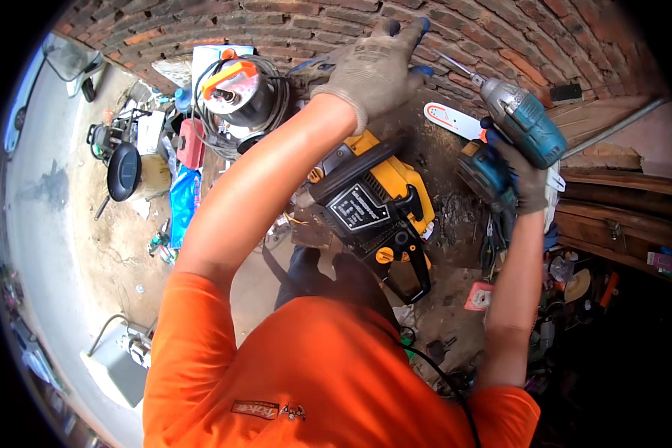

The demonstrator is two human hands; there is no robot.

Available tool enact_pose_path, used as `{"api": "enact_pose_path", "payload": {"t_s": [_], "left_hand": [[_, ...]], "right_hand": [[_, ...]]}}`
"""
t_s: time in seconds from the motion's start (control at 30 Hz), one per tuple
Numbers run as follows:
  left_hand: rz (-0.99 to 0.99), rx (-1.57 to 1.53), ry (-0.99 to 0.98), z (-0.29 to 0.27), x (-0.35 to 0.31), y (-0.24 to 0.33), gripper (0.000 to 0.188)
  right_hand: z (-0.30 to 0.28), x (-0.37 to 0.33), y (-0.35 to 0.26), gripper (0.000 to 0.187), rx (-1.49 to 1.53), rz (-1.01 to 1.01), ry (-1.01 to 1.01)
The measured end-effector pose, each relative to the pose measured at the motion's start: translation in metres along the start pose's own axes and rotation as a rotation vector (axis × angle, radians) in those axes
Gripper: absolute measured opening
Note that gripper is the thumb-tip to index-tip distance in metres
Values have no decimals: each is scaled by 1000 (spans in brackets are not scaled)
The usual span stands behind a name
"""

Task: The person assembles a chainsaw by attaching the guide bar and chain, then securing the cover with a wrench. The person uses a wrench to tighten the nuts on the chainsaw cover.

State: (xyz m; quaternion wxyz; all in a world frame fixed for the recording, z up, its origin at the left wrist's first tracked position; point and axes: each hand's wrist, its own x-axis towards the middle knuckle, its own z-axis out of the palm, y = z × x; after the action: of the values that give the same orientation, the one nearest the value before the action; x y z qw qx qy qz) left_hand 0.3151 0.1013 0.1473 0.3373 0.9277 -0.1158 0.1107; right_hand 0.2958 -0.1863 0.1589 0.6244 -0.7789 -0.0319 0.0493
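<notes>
Drill in the right, left hand free, chainsaw down in the muck
Closest is my orange shirt [306, 366], then the black-and-yellow chainsaw [360, 205] lying just past the knees on a grimy, dark-stained surface [455, 224]. Right hand [528, 179], gloved, is wrapped around the grip of a teal cordless drill [526, 123], bit angled up toward the wall; a white-and-orange guide bar [448, 118] sits just beside it. Left hand [373, 67], also gloved, is released, fingers spread near the rough brick wall [306, 37]. Off left there's cluttered dirt ground [112, 246], then a grey street [48, 187].
</notes>
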Motion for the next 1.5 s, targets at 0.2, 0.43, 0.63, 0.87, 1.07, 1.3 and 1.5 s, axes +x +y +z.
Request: {"api": "enact_pose_path", "payload": {"t_s": [0.2, 0.43, 0.63, 0.87, 1.07, 1.3, 1.5], "left_hand": [[-183, 280, -661, 53, -34, 38, 43], [-184, 414, -399, 68, -51, 29, 31], [-167, 407, -477, 61, -41, 43, 37], [-247, 264, -399, 45, -68, 30, 36], [-347, -25, -394, 24, -86, 25, 35], [-421, -401, -796, -39, -73, 49, 36], [-358, -420, -651, -4, -65, 30, 42]], "right_hand": [[-11, 38, 160, 38, 120, -11, 351], [-10, 33, 180, 44, 291, 14, 415], [-22, 14, 189, 52, 62, 20, 301], [-4, -207, 166, 34, -206, 338, -97], [28, -243, 184, 32, 570, 772, -453], [53, -287, 176, 25, 132, 449, -160], [67, -275, 158, 44, -611, 201, 77]]}}
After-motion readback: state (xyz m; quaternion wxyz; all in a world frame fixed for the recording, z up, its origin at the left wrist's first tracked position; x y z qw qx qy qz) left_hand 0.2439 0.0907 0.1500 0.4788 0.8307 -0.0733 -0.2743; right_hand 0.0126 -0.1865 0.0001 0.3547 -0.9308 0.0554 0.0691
